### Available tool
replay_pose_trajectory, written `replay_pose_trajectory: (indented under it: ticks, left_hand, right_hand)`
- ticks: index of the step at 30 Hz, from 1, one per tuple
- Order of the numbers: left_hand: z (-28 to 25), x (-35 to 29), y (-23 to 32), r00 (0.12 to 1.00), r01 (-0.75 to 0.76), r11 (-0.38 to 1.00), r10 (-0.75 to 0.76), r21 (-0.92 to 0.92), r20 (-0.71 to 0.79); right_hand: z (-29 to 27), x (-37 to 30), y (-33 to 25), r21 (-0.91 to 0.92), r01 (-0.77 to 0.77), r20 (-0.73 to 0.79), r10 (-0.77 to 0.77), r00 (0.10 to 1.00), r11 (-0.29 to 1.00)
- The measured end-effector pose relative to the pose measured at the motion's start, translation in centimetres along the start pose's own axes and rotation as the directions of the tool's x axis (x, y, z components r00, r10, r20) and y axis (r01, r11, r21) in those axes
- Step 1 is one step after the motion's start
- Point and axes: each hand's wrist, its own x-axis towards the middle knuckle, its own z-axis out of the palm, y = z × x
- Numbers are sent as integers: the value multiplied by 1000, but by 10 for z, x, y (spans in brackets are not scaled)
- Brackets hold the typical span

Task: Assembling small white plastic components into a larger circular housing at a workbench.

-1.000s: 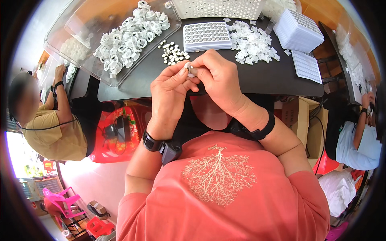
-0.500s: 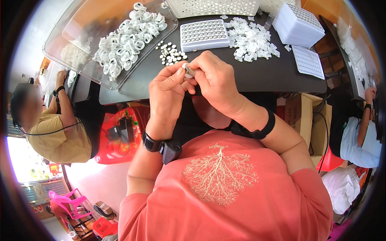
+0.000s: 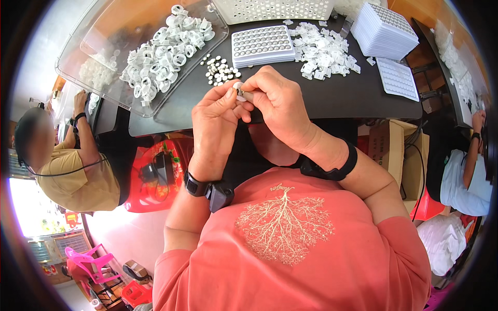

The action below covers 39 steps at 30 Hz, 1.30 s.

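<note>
Above the table's near edge my two hands meet, fingertips together. My left hand [image 3: 217, 116] pinches a small white plastic part [image 3: 238, 85] between thumb and fingers; a dark spot shows on it. My right hand [image 3: 279, 101] is closed, its thumb and forefinger pressing a small pale piece against that part, mostly covered by the fingers. Just beyond lie loose silver button cells [image 3: 220, 71]. A white tray [image 3: 263, 45] with rows of round silver cells stands behind my hands, and a heap of small translucent plastic pieces [image 3: 322, 52] lies to its right.
At the left a clear plastic bin [image 3: 155, 106] holds many white ring-shaped parts [image 3: 168, 52]. Stacked white trays [image 3: 384, 33] stand at the back right, beside a single white tray [image 3: 397, 79]. A white perforated basket [image 3: 275, 10] is at the back. Co-workers sit left and right.
My hands stay together in nearly the same place. The right fingertips and the small part have shifted very slightly; nothing is let go.
</note>
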Motion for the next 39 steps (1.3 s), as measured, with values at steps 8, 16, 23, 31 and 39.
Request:
replay_pose_trajectory:
  ticks: [8,16,23,31,39]
  left_hand:
    - [0,2,-6,997,68,977,-60,-202,45]
    - [7,5,-15,992,72,983,-53,-171,112]
    - [14,7,-20,999,-9,989,16,-148,45]
    - [13,4,-14,994,11,992,2,-123,109]
    - [19,0,-17,978,-134,991,134,-12,160]
  right_hand:
    - [-3,10,7,327,-265,110,242,964,907]
    - [-21,16,-5,528,-581,284,516,808,620]
    - [-15,14,-5,603,-539,203,541,816,587]
    - [-31,15,-8,478,-611,274,554,786,631]
    - [-40,14,-10,396,-662,335,570,750,637]
